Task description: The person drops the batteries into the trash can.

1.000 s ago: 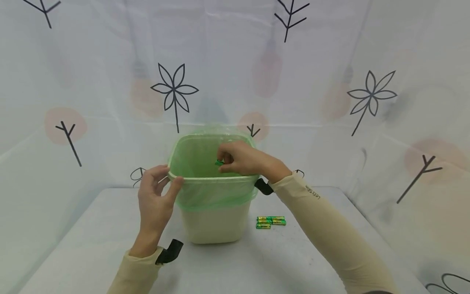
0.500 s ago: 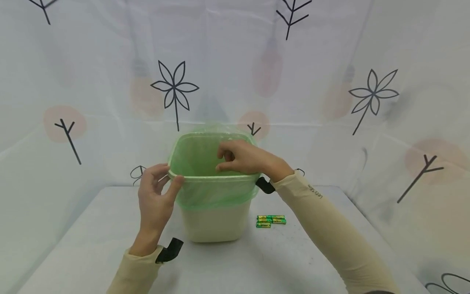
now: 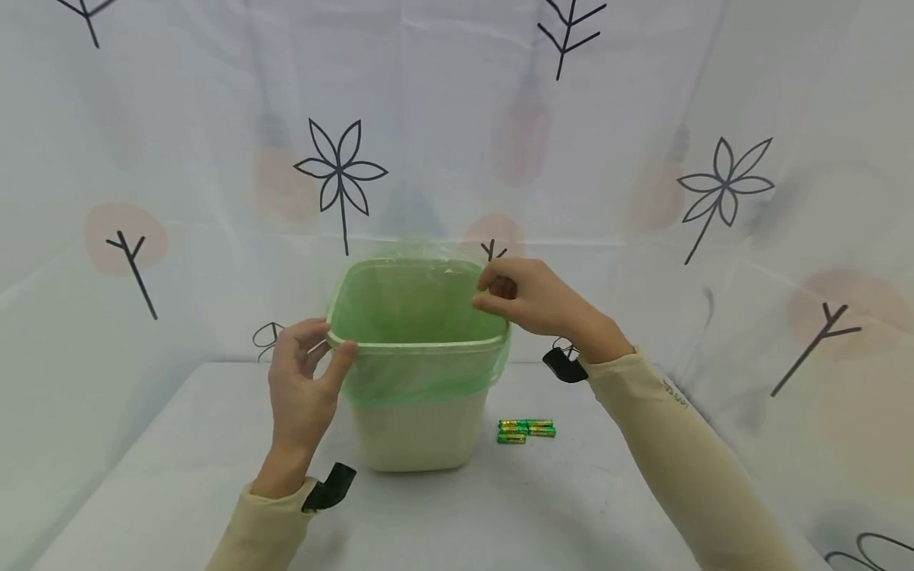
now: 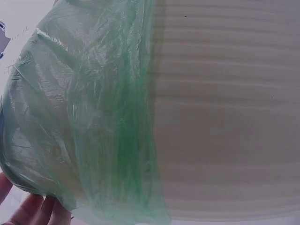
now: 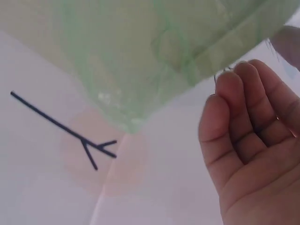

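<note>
A pale trash bin [image 3: 421, 440] stands upright on the table, lined with a green plastic bag [image 3: 421, 377] folded down over its rim. My left hand [image 3: 303, 388] grips the bin's near-left rim, thumb at the front and fingers at the side. In the left wrist view its fingertips [image 4: 30, 208] show at the bag-covered edge. Over the bin's right rim hovers my right hand [image 3: 539, 297], fingers loosely bent and nothing visible in them. The right wrist view shows the relaxed fingers [image 5: 239, 103] beside the bag. The bin's bottom is hidden from view.
Several green and gold batteries [image 3: 512, 429] lie grouped on the white table [image 3: 571, 507] to the right of the bin. Behind stands a white cloth backdrop [image 3: 443, 103] with printed flowers and twigs.
A green battery held inside the bin's mouth a second ago is gone from my right fingers, let go there. That hand has since moved right and up; the left hand stays put.
</note>
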Tool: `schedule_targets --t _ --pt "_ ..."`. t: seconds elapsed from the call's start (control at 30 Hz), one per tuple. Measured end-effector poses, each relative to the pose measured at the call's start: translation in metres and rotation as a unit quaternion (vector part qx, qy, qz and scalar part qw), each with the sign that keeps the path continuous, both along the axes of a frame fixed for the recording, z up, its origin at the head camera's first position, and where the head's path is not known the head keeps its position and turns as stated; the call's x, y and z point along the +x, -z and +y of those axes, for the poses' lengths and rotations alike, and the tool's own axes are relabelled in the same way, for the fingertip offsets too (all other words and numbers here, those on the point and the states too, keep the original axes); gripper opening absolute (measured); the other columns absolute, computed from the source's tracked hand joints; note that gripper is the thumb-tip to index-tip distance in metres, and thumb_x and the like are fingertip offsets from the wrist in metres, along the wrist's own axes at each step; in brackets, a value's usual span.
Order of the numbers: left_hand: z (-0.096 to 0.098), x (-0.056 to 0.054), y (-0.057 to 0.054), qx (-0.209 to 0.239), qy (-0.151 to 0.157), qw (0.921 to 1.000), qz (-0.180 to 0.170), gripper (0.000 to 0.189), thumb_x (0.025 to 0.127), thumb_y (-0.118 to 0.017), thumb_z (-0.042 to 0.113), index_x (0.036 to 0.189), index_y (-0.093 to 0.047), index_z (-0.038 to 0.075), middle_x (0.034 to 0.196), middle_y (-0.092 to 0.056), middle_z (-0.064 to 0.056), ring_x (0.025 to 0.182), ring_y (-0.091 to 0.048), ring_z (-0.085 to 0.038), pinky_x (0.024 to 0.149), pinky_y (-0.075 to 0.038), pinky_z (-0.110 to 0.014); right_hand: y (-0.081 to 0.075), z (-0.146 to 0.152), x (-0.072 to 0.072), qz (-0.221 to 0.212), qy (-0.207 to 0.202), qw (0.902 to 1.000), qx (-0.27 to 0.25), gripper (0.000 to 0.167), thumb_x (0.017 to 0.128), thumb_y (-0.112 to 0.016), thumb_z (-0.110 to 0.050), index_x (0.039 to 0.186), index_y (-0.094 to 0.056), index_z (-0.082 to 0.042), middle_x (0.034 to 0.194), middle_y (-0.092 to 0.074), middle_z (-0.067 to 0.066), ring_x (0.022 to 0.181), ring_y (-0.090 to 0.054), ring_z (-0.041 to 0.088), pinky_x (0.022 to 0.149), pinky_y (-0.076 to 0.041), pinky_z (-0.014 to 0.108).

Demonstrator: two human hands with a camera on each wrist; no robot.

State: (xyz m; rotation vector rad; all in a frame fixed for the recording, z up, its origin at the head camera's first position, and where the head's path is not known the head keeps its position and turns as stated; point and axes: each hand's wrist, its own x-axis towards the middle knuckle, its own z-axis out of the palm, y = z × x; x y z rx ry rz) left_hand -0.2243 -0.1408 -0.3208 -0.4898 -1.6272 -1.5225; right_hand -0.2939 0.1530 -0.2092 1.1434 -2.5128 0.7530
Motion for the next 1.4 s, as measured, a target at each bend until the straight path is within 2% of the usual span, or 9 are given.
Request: schedule_targets --t 0.23,0.47,0.67,0.8,0.97,1.13,1.23,1.4 --pt "0.0 0.0 0.0 -0.005 -0.003 1.0 -0.002 0.041 0.082 -0.071 -0.004 0.118 -0.051 -0.007 0.12 -0.052 -0.015 0.112 -0.055 -0.027 0.099 -0.05 -0.025 0.019 0.03 0.013 0.009 0.033 0.9991 -0.023 0.014 0.093 -0.063 -0.03 0.095 -0.063 -0.017 0.082 -0.06 -0.004 0.075 -0.054 0.012 0.064 -0.052 0.029" --pt "0.0 -0.002 0.002 -0.008 -0.006 0.9999 0.004 0.041 0.082 -0.071 -0.005 0.117 -0.051 -0.008 0.12 -0.052 -0.016 0.111 -0.056 -0.028 0.099 -0.051 -0.025 0.052 0.053 0.02 0.011 0.04 0.9987 -0.028 0.005 0.092 -0.065 -0.023 0.092 -0.063 -0.018 0.077 -0.057 -0.007 0.071 -0.053 0.011 0.06 -0.051 0.024" --pt "0.0 -0.002 0.003 0.001 -0.003 1.0 0.009 0.04 0.081 -0.071 -0.007 0.116 -0.051 -0.01 0.12 -0.052 -0.017 0.111 -0.055 -0.029 0.098 -0.051 -0.025 0.084 0.063 0.017 0.001 0.034 0.999 -0.03 0.005 0.091 -0.066 -0.021 0.092 -0.063 -0.018 0.076 -0.057 -0.01 0.07 -0.053 0.009 0.061 -0.053 0.024" --pt "0.0 -0.001 0.003 0.002 -0.003 0.9999 0.01 0.04 0.081 -0.071 -0.007 0.116 -0.051 -0.01 0.12 -0.052 -0.018 0.111 -0.056 -0.029 0.098 -0.051 -0.025 0.109 0.066 0.016 -0.023 0.035 0.9988 -0.026 0.007 0.091 -0.067 -0.021 0.092 -0.061 -0.018 0.076 -0.056 -0.01 0.069 -0.053 0.009 0.06 -0.052 0.022" --pt "0.0 -0.001 0.002 0.001 -0.001 0.9999 0.014 0.04 0.081 -0.071 -0.007 0.116 -0.051 -0.01 0.119 -0.052 -0.017 0.111 -0.056 -0.028 0.098 -0.051 -0.025 0.138 0.066 0.012 -0.075 0.051 0.9957 -0.015 0.011 0.09 -0.068 -0.025 0.093 -0.06 -0.018 0.077 -0.056 -0.009 0.069 -0.053 0.01 0.058 -0.052 0.023" --pt "0.0 -0.001 0.001 -0.002 -0.004 0.9999 0.01 0.04 0.081 -0.071 -0.007 0.117 -0.051 -0.008 0.12 -0.053 -0.016 0.112 -0.056 -0.027 0.098 -0.051 -0.025 0.16 0.061 0.006 -0.124 0.056 0.9907 0.011 0.014 0.088 -0.07 -0.025 0.095 -0.061 -0.016 0.079 -0.056 -0.008 0.071 -0.053 0.011 0.059 -0.052 0.024" --pt "-0.001 -0.001 0.002 -0.002 -0.004 1.0 0.005 0.041 0.082 -0.071 -0.006 0.117 -0.051 -0.008 0.12 -0.053 -0.015 0.113 -0.056 -0.027 0.098 -0.051 -0.025 0.171 0.058 0.004 -0.14 0.057 0.9883 0.021 0.018 0.086 -0.072 -0.024 0.095 -0.062 -0.012 0.079 -0.056 -0.007 0.073 -0.052 0.012 0.06 -0.051 0.024" --pt "0.0 -0.001 0.003 0.0 -0.003 1.0 -0.002 0.041 0.082 -0.071 -0.004 0.118 -0.051 -0.007 0.121 -0.053 -0.014 0.113 -0.056 -0.027 0.099 -0.051 -0.025 0.189 0.055 0.001 -0.142 0.062 0.9871 0.041 0.021 0.084 -0.075 -0.022 0.095 -0.063 -0.01 0.079 -0.055 -0.009 0.075 -0.052 0.012 0.062 -0.049 0.024"
